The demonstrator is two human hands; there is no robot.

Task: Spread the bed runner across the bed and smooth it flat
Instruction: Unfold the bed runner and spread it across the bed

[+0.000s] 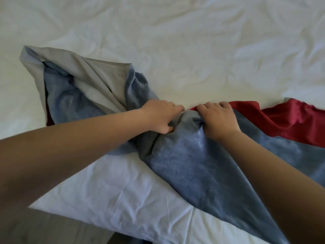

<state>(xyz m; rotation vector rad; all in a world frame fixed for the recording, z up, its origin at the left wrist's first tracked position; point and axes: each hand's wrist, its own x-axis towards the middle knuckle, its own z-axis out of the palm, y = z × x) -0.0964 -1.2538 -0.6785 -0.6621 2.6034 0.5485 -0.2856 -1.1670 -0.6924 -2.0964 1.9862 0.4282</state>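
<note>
While both the left hand [162, 118] and right hand [218, 118] clutch the bunched bed runner [190, 164] at mid-frame, pulling unevenly could drag the white sheet [175, 50] into wrinkles.

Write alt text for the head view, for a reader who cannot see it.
Both bare hands, left hand and right hand, grip a bunched blue, grey and red bed runner near its middle on a wrinkled white bed. The runner lies crumpled, not yet spread flat.

A bed [175, 41] in wrinkled white sheeting fills the frame, a bunched blue-grey-red bed runner [202, 164] lying across its lower half.
</note>
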